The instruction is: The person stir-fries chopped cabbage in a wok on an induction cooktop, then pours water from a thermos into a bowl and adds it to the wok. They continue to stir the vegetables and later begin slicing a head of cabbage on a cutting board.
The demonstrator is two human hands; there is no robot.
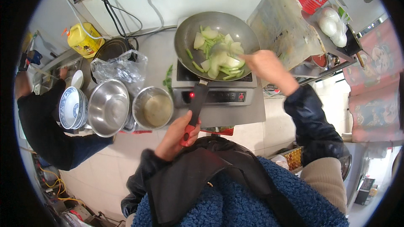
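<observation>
My left hand (180,132) is wrapped around the black and red handle (199,101) of a grey frying pan (186,34). The pan rests on an induction cooker (217,96) whose red light is lit. Pale green vegetable slices and thin green strips (217,64) lie in the pan, mostly in its middle and lower right. Over the pan's right rim reaches my right hand (268,69), blurred and closed around a cooking utensil. Its greyish head (217,49) seems to be among the slices; its exact kind cannot be made out.
Left of the cooker stand a steel pot (153,110) with cloudy liquid, a steel bowl (109,108), stacked patterned bowls (71,107) and a plastic bag (121,69). A yellow jug (83,39) is behind them. Another person (41,116) works at far left. A stained sheet (281,25) borders the right.
</observation>
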